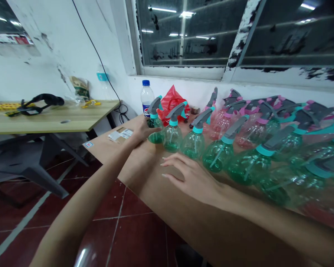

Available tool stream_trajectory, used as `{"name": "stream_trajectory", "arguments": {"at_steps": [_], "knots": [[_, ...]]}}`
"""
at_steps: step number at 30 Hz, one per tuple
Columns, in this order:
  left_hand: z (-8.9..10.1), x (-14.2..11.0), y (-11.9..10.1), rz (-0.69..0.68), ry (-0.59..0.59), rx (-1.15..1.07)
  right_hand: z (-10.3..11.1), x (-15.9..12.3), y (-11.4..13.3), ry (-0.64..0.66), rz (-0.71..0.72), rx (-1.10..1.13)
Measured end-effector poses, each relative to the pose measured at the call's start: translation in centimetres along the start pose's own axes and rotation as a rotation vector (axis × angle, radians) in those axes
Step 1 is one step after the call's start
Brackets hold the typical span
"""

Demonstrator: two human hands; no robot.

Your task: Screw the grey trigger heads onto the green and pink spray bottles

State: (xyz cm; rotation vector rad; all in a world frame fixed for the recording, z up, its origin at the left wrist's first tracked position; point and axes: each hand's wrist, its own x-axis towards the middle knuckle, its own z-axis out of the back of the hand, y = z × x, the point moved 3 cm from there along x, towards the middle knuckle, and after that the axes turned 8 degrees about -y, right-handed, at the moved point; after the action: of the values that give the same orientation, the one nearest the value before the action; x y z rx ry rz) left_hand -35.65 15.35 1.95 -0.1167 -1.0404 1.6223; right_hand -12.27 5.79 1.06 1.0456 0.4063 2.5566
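Observation:
My left hand (144,129) is closed around the leftmost green spray bottle (156,138), its thumb across the front; the far fingers are hidden behind it. The bottle stands upright on the brown tabletop, with a teal collar and grey trigger head. Beside it, a second green spray bottle (172,140) and a third green spray bottle (193,146) continue a row toward the right. My right hand (187,174) hovers over the tabletop in front of the row, fingers apart and nothing in them. Another green spray bottle (218,155) stands just behind that hand.
Several pink spray bottles (221,124) crowd along the wall under the window. A red plastic bag (172,102) and a blue-capped drink bottle (146,94) stand at the back corner. A flat labelled packet (121,134) lies left. A wooden desk (80,120) is farther left.

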Motion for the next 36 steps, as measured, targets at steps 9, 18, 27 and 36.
{"name": "stream_trajectory", "arguments": {"at_steps": [9,18,27,36], "knots": [[6.6,-5.7,-3.7,0.031,-0.136,0.093,2.1,-1.7,-0.5,-0.040,-0.035,0.000],[4.1,-16.3,-14.0,-0.251,0.202,-0.055,8.7,-8.3,-0.1,-0.022,-0.392,-0.114],[-7.4,-21.3,-24.4,-0.562,0.482,-0.068,17.0,-20.2,-0.1,-0.105,-0.635,-0.127],[-14.7,-24.8,-30.6,-0.585,0.769,-0.084,21.5,-28.2,-1.3,-0.170,-0.786,-0.034]]}}
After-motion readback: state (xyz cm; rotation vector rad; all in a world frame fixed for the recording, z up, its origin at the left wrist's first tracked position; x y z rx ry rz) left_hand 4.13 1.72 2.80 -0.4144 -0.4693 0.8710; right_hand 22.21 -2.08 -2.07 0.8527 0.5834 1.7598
